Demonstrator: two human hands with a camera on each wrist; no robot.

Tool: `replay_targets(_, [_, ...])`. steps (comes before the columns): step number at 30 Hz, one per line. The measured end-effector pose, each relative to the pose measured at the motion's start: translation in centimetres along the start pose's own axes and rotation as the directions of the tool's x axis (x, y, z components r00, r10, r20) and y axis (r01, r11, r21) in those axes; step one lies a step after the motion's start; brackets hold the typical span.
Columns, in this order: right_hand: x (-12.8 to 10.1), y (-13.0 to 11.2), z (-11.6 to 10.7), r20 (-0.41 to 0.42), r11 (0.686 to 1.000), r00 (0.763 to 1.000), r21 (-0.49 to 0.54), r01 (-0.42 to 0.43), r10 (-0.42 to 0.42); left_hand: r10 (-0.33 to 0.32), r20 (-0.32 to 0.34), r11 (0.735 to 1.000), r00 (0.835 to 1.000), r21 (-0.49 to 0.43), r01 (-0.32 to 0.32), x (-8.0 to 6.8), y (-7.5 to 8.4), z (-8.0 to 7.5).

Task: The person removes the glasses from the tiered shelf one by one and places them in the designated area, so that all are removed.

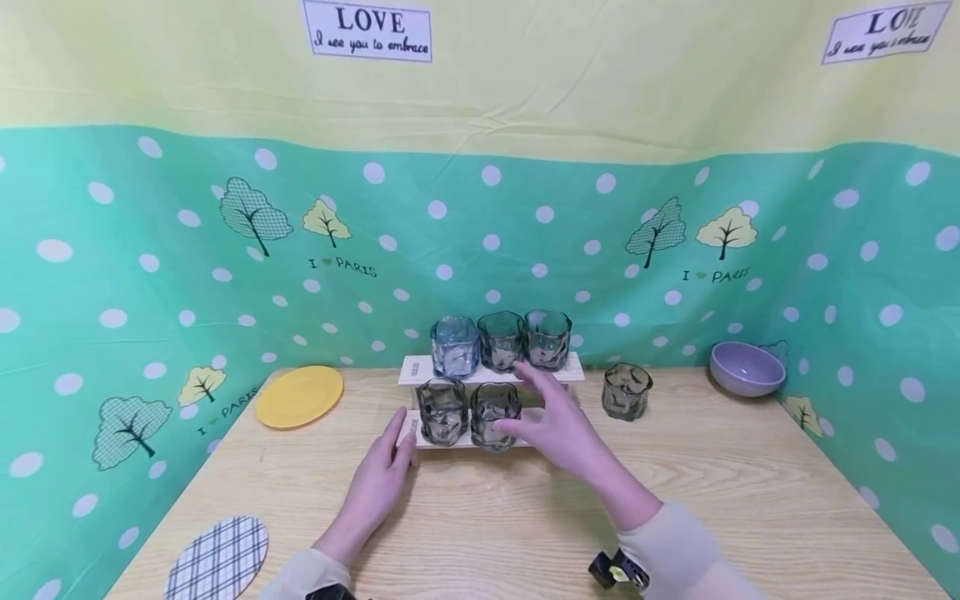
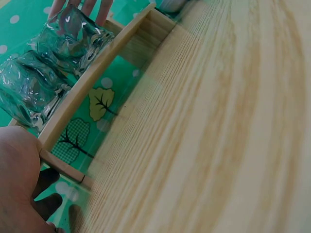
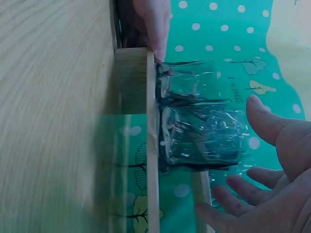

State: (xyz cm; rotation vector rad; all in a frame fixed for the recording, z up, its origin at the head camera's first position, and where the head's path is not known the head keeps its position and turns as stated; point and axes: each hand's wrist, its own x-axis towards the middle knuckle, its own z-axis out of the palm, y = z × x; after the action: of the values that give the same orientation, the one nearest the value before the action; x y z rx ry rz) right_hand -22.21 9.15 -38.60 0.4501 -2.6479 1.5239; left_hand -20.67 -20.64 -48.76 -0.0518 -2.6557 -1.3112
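A two-tier wooden stand (image 1: 414, 372) holds faceted glass tumblers. On its lower tier are two grey tumblers, the left one (image 1: 442, 414) and the right one (image 1: 495, 425). The upper tier carries a bluish tumbler (image 1: 454, 350) and two grey ones (image 1: 501, 340). My left hand (image 1: 377, 483) rests against the stand's left end, its fingers extended along the side. My right hand (image 1: 562, 429) is spread beside the lower right tumbler, thumb in front of it in the head view. In the right wrist view, this hand (image 3: 272, 179) has its palm and fingers apart from the nearer tumbler (image 3: 201, 136).
Right of the stand, another grey tumbler (image 1: 627, 392) stands on the wooden table (image 1: 750, 500). A purple bowl (image 1: 746, 369) is at the back right. On the left are a yellow plate (image 1: 300, 397) and a checked round mat (image 1: 217, 560). A patterned cloth (image 1: 480, 192) encloses the back and sides.
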Motion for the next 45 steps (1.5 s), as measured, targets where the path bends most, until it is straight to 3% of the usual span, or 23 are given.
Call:
replay_targets(13, [0.5,0.9,1.4,0.016,1.0,1.0,-0.02,-0.014,0.014,0.0,-0.005,1.0,1.0,0.006,0.0,0.1,0.2,0.0])
replay_targets(28, [0.8,2.1,2.4,0.025,0.995,1.0,0.099,-0.013,0.01,-0.002,-0.005,1.0,1.0,0.014,0.002,0.0,0.1,0.0])
replay_targets(45, [0.8,2.6,2.6,0.015,0.99,0.999,0.131,-0.049,0.048,0.004,0.003,1.0,1.0,0.006,-0.004,-0.1,0.1,0.0])
